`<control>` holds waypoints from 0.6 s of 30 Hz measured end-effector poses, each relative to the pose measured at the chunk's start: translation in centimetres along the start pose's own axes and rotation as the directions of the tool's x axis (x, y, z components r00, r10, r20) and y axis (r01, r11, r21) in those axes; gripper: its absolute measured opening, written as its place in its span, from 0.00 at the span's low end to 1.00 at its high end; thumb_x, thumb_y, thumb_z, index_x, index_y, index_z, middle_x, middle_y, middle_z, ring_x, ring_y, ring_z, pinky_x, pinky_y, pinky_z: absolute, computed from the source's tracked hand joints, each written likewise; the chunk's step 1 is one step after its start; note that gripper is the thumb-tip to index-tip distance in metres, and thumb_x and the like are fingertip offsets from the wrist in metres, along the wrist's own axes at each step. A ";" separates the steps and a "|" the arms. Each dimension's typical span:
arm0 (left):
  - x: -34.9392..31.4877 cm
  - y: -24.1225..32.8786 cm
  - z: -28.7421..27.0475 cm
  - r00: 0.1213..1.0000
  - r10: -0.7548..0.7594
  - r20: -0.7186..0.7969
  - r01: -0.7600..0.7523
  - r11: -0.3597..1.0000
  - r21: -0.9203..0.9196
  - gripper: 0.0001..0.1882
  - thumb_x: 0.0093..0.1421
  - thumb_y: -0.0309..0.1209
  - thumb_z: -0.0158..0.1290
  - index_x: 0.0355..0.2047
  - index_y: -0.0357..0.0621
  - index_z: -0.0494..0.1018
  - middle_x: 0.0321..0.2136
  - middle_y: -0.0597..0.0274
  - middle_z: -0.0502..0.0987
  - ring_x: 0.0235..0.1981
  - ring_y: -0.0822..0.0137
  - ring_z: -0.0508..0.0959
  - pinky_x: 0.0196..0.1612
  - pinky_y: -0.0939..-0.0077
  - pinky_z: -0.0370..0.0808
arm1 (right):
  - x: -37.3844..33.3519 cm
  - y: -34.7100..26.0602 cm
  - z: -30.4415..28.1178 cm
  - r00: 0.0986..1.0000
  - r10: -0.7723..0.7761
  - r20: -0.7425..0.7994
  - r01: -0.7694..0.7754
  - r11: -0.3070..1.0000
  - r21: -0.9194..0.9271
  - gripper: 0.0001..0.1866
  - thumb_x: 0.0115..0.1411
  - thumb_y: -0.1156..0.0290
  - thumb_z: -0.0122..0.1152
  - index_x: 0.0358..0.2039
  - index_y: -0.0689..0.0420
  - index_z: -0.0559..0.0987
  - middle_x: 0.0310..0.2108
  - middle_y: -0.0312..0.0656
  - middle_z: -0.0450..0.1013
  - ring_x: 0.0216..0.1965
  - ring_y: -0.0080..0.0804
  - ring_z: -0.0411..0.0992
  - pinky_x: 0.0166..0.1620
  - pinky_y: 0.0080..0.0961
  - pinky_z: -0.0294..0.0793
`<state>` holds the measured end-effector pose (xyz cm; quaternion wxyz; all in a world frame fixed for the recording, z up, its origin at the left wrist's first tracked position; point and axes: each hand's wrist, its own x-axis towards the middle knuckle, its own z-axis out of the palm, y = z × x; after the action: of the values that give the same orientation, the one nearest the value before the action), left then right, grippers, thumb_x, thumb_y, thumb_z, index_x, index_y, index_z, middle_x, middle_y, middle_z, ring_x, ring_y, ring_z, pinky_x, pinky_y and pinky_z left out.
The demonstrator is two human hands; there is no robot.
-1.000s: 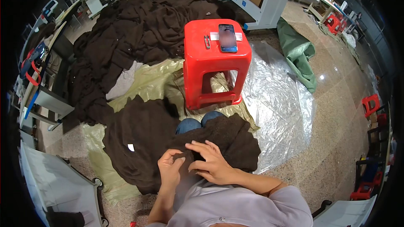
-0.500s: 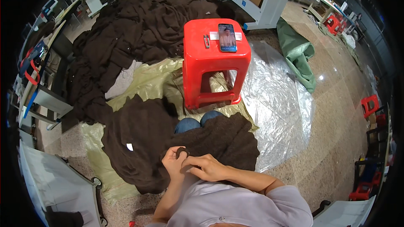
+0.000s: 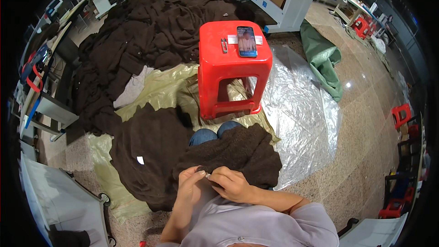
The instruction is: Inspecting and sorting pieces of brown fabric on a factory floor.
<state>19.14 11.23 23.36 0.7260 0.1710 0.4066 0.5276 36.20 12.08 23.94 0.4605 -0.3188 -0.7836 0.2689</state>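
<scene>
Dark brown fleecy garment (image 3: 238, 153) lying over blue jeans (image 3: 211, 133), a small white tag (image 3: 140, 160) showing on the brown garment spread to its left. Big pile of the same dark brown garments (image 3: 151, 32) behind. Bright red plastic stool (image 3: 232, 66) carrying a black phone (image 3: 247, 41) with a lit screen. Olive-yellow plastic sheet (image 3: 155, 89) and clear silvery plastic sheet (image 3: 297, 110) covering speckled beige floor (image 3: 366, 123). Green cloth (image 3: 322, 59) at right. Pale lilac shirt (image 3: 256, 224) showing at the lower edge. Small red stools (image 3: 401, 114) standing far right.

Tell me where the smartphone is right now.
The black smartphone lies flat on the red plastic stool, toward its right side, beside small thread snips, ahead of the knees.
</scene>
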 end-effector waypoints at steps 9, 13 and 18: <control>-0.1 -0.5 -1.6 0.987 0.148 0.067 -0.154 0.983 0.097 0.07 0.57 0.15 0.57 0.37 0.32 0.77 0.33 0.58 0.80 0.36 0.72 0.79 0.45 0.79 0.75 | 0.4 1.1 0.8 0.999 0.035 -0.034 -0.033 0.998 0.056 0.18 0.41 0.86 0.65 0.36 0.62 0.79 0.32 0.44 0.71 0.32 0.39 0.73 0.35 0.28 0.74; 0.1 -1.0 -2.4 0.965 0.242 0.098 -0.259 0.933 0.250 0.09 0.56 0.14 0.58 0.38 0.31 0.77 0.34 0.58 0.80 0.36 0.73 0.79 0.45 0.81 0.75 | 1.4 2.1 -0.4 0.911 0.354 0.214 -0.405 0.866 0.293 0.13 0.45 0.84 0.66 0.33 0.60 0.77 0.30 0.42 0.70 0.32 0.31 0.71 0.39 0.24 0.71; 0.0 -1.6 -2.5 0.954 0.252 0.163 -0.291 0.912 0.289 0.07 0.58 0.14 0.57 0.37 0.30 0.76 0.33 0.59 0.80 0.35 0.74 0.78 0.42 0.82 0.76 | 3.1 2.7 -2.5 0.711 0.452 0.539 -0.646 0.723 0.245 0.12 0.51 0.77 0.68 0.35 0.61 0.75 0.26 0.41 0.69 0.29 0.23 0.67 0.34 0.25 0.69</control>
<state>18.20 10.15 20.79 0.6331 0.3696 0.4114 0.5415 37.97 16.49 24.76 0.2220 -0.3665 -0.6556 0.6218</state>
